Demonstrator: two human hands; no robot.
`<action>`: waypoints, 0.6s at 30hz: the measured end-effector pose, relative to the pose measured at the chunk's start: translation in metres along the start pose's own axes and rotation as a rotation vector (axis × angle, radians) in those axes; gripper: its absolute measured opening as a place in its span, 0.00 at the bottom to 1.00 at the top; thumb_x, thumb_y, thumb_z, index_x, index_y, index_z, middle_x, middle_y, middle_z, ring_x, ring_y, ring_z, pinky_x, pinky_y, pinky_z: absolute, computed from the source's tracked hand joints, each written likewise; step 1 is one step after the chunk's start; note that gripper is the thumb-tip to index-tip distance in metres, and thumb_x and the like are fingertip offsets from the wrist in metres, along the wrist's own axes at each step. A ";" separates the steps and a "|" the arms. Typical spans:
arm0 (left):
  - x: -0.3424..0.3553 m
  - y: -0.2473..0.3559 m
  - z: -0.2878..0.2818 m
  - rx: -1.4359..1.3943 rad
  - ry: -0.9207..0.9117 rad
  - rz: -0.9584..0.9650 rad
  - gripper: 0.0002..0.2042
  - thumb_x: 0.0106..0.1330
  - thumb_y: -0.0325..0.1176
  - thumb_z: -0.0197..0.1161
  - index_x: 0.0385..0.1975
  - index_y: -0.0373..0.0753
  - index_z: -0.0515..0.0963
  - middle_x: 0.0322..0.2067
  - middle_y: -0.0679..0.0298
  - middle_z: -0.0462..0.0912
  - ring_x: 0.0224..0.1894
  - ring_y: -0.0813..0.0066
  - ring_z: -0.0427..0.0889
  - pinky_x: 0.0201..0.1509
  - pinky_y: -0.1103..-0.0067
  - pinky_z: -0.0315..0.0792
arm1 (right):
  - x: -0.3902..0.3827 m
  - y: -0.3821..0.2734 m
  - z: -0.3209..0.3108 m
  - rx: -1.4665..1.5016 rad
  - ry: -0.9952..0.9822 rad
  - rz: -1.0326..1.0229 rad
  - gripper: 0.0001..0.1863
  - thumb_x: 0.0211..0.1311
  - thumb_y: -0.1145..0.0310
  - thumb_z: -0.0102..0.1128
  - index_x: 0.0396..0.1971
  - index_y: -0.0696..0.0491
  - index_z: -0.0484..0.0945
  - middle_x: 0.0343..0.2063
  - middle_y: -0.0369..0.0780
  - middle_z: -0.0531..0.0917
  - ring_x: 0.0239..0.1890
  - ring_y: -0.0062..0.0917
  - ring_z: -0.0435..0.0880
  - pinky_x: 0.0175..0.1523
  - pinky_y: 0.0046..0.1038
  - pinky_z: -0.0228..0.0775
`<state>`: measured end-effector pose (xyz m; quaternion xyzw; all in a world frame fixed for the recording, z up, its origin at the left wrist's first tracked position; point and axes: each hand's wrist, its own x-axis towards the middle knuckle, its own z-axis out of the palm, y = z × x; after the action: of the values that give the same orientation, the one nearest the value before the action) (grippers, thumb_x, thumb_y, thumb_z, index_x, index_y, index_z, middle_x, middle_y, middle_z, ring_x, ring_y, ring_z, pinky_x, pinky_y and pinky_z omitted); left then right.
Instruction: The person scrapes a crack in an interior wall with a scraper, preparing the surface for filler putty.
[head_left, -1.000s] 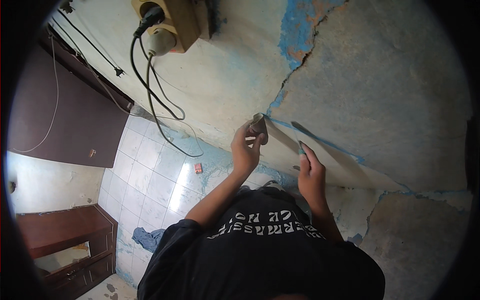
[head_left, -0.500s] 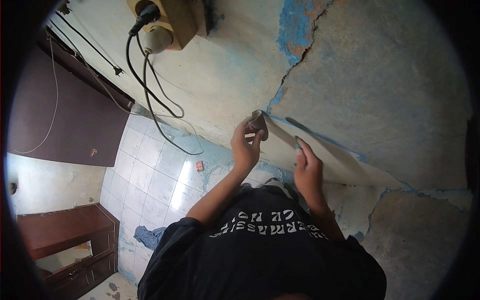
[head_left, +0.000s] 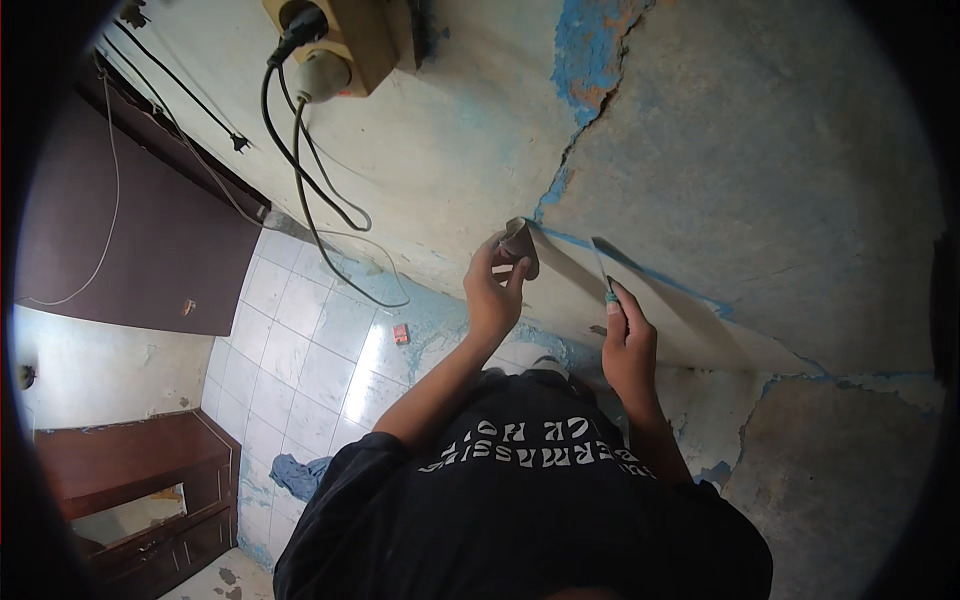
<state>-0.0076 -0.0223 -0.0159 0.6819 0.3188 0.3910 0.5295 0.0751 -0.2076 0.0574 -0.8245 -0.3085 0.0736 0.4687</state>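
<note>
My left hand (head_left: 492, 292) pinches a curled, brown, sheet-like piece (head_left: 520, 247) up by the wall; what it is made of I cannot tell. To its right, my right hand (head_left: 630, 340) is closed round the greenish handle of a knife (head_left: 602, 258). The narrow blade points up toward a blue-edged crack (head_left: 655, 272) in the plaster. Whether its tip touches the wall I cannot tell. The two hands are apart, both close to the pale wall (head_left: 450, 150).
A yellowish socket box (head_left: 365, 50) with two plugs is on the wall, its black cables (head_left: 300, 170) hanging to the left. Lower left are a tiled floor (head_left: 290, 320), a small red box (head_left: 401, 334), a blue cloth (head_left: 298, 475) and a brown wooden cabinet (head_left: 150, 470).
My right hand has shifted slightly right and down, and the knife's blade now shows more upright. My left hand stays nearly in place with the curled piece.
</note>
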 end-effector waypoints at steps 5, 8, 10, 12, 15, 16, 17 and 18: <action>0.002 0.000 0.006 -0.002 0.009 0.012 0.25 0.68 0.23 0.71 0.65 0.35 0.73 0.46 0.53 0.86 0.48 0.66 0.89 0.46 0.71 0.86 | 0.012 -0.006 0.024 -0.022 -0.028 -0.087 0.18 0.76 0.72 0.54 0.61 0.59 0.80 0.49 0.57 0.87 0.53 0.49 0.88 0.57 0.37 0.78; -0.002 0.000 0.005 -0.012 0.009 0.000 0.25 0.68 0.24 0.71 0.65 0.35 0.73 0.46 0.53 0.87 0.48 0.66 0.89 0.46 0.71 0.86 | 0.003 0.002 0.013 0.008 0.018 -0.070 0.18 0.76 0.73 0.53 0.60 0.60 0.80 0.48 0.58 0.87 0.51 0.50 0.89 0.57 0.38 0.78; -0.001 -0.001 0.002 0.001 0.012 0.001 0.25 0.68 0.24 0.71 0.65 0.35 0.73 0.46 0.53 0.87 0.48 0.66 0.89 0.46 0.71 0.86 | -0.003 -0.006 -0.002 0.018 0.031 0.025 0.18 0.76 0.72 0.53 0.61 0.61 0.80 0.48 0.59 0.86 0.52 0.52 0.88 0.58 0.38 0.78; 0.001 -0.002 0.002 0.013 0.011 0.003 0.25 0.68 0.24 0.71 0.65 0.35 0.73 0.46 0.53 0.87 0.48 0.66 0.89 0.46 0.71 0.86 | 0.003 -0.006 0.009 -0.012 0.017 -0.015 0.18 0.76 0.72 0.53 0.61 0.61 0.80 0.48 0.59 0.86 0.52 0.52 0.88 0.57 0.39 0.78; 0.001 0.000 0.005 -0.004 0.008 -0.014 0.25 0.68 0.24 0.71 0.64 0.35 0.73 0.45 0.53 0.87 0.48 0.66 0.89 0.46 0.71 0.86 | 0.006 -0.008 0.025 -0.011 0.014 -0.094 0.18 0.76 0.72 0.53 0.60 0.60 0.80 0.48 0.59 0.87 0.52 0.52 0.88 0.57 0.40 0.78; 0.001 0.002 0.004 -0.004 0.015 -0.012 0.25 0.68 0.24 0.71 0.64 0.35 0.73 0.45 0.53 0.87 0.48 0.66 0.89 0.46 0.71 0.86 | 0.007 -0.008 0.025 -0.029 0.013 -0.082 0.18 0.76 0.72 0.53 0.60 0.60 0.80 0.48 0.59 0.87 0.52 0.52 0.88 0.57 0.40 0.78; 0.001 0.002 0.004 -0.003 0.022 -0.009 0.25 0.68 0.24 0.71 0.64 0.35 0.73 0.45 0.53 0.87 0.48 0.66 0.89 0.46 0.71 0.86 | 0.007 -0.007 0.024 -0.047 0.013 -0.070 0.18 0.76 0.72 0.52 0.60 0.60 0.80 0.48 0.59 0.87 0.53 0.52 0.88 0.57 0.40 0.78; -0.001 0.000 0.002 -0.002 0.026 -0.011 0.25 0.68 0.24 0.71 0.64 0.35 0.73 0.45 0.53 0.87 0.48 0.66 0.89 0.46 0.71 0.86 | 0.004 -0.009 0.016 -0.046 0.014 -0.051 0.18 0.76 0.73 0.52 0.60 0.61 0.80 0.49 0.58 0.87 0.52 0.52 0.88 0.57 0.39 0.78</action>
<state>-0.0066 -0.0237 -0.0162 0.6745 0.3288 0.3974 0.5283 0.0676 -0.1903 0.0570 -0.8275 -0.3279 0.0487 0.4533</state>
